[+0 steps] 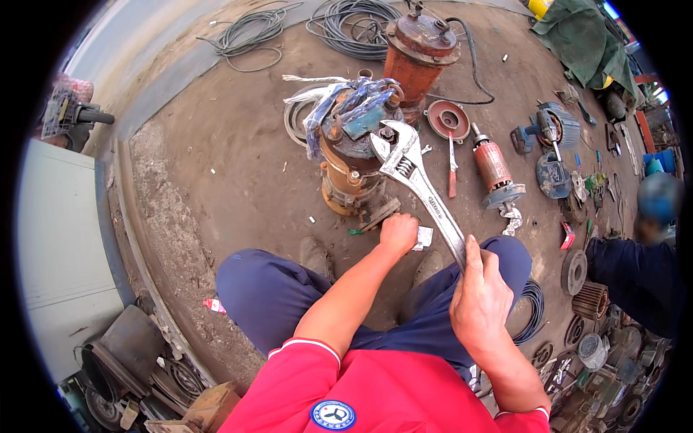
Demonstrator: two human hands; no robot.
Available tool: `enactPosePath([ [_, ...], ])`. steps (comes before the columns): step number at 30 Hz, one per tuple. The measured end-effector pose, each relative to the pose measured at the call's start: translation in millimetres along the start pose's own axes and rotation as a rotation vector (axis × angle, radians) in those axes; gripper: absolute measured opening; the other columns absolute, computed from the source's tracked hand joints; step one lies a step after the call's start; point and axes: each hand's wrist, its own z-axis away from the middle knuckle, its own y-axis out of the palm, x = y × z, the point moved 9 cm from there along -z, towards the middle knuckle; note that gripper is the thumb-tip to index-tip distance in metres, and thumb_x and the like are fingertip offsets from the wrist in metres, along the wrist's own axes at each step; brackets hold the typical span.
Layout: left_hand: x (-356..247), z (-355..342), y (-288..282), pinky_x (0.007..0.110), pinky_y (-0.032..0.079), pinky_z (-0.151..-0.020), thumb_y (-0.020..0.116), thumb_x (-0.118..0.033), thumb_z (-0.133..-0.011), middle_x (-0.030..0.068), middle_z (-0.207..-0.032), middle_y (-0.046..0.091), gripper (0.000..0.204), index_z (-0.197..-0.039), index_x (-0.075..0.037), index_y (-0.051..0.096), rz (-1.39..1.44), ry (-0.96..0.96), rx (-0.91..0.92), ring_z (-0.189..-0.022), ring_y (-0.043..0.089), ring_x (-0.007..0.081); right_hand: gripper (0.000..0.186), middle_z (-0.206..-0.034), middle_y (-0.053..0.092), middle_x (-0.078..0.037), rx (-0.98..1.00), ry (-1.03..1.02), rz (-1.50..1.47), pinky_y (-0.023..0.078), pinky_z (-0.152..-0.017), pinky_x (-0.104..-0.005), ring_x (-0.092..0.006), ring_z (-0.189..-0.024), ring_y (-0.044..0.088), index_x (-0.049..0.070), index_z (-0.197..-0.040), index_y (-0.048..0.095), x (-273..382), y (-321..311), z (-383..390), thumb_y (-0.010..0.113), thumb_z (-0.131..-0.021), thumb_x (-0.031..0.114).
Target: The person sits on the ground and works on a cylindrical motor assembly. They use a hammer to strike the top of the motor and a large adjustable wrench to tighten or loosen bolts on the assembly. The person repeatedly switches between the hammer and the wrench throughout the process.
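The right hand (480, 292) grips the wrench (417, 186) by its handle, its open head just above the upright pump (351, 155) on the ground, no bolt engaged yet, while the left hand (398, 232) is fisted near the pump's base.

Right hand (480, 299) grips handle of large adjustable wrench (417, 184), jaws open over rusty pump motor (354, 155) on dirt ground (216, 166); left hand (398, 232) closed, possibly on a small white piece (424, 237), near motor base.
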Motion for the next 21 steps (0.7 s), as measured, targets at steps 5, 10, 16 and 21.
enactPosePath([
  [5,-5,4,5,0.042,0.058,-0.080,0.065,-0.014,-0.079,0.0119,-0.094,0.070,0.014,-0.085,-0.006,0.075,-0.020,0.097,-0.083,-0.093,0.069,0.0304,0.056,-0.094,0.067,-0.010,-0.194,-0.085,0.068,0.054,-0.061,-0.0374,-0.0262,-0.074,0.067,0.004,-0.133,0.062,-6,-3,6,0.072,-0.078,0.002],
  [10,1,9,9,0.044,0.057,-0.081,0.067,-0.017,-0.079,0.0107,-0.097,0.067,0.012,-0.084,-0.007,0.072,0.044,0.113,-0.128,-0.094,0.067,0.0318,0.058,-0.093,0.067,-0.009,-0.268,-0.156,0.051,0.054,-0.060,-0.0379,-0.0273,-0.072,0.067,0.010,-0.132,0.065,-10,-6,7,0.074,-0.075,0.002],
  [16,4,9,5,0.044,0.056,-0.083,0.066,-0.017,-0.081,0.0106,-0.099,0.067,0.013,-0.084,-0.006,0.072,0.086,0.121,-0.164,-0.096,0.067,0.0324,0.057,-0.093,0.068,-0.009,-0.281,-0.219,0.050,0.053,-0.059,-0.0380,-0.0273,-0.070,0.067,0.010,-0.129,0.067,-12,-11,3,0.074,-0.074,-0.001],
  [21,2,9,0,0.044,0.056,-0.083,0.064,-0.017,-0.082,0.0106,-0.096,0.067,0.014,-0.082,-0.006,0.073,0.093,0.119,-0.147,-0.094,0.067,0.0327,0.054,-0.093,0.068,-0.010,-0.322,-0.221,0.013,0.054,-0.059,-0.0391,-0.0300,-0.071,0.068,0.009,-0.126,0.068,-16,-11,-7,0.074,-0.074,-0.001],
])
